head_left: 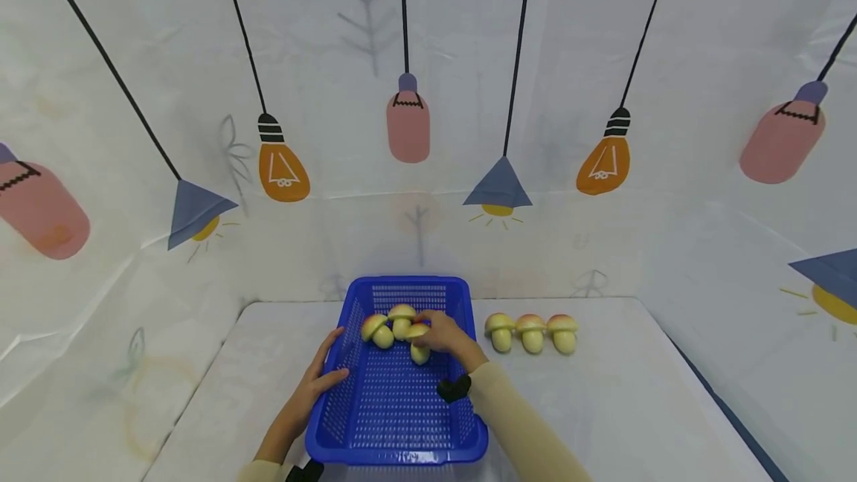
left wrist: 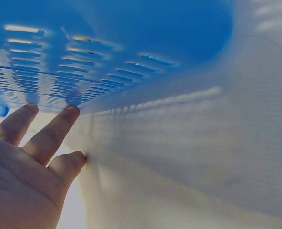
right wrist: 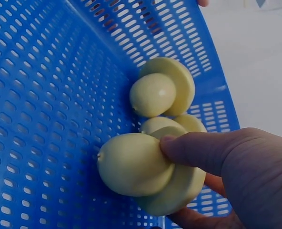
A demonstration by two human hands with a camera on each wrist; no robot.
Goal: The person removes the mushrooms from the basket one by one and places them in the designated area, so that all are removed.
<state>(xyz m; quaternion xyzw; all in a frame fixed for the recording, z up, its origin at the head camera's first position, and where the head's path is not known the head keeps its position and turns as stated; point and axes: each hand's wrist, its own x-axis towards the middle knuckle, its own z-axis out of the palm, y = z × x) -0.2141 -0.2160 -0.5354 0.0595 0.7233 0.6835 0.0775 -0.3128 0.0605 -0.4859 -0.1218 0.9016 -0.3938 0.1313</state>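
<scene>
A blue plastic basket with slotted walls lies on the white table. My left hand holds its left side, thumb and index finger over the rim. In the left wrist view three fairly straight fingers touch the outer wall. My right hand reaches inside and pinches a toy mushroom by thumb and fingers, its pale stem pointing toward the basket's near end. Beside it at the far end sit two more toy mushrooms, one at the left and one in the middle.
Three toy mushrooms with yellow-red caps stand in a row right of the basket: left, middle, right. A white sheet printed with hanging lamps rises behind the table.
</scene>
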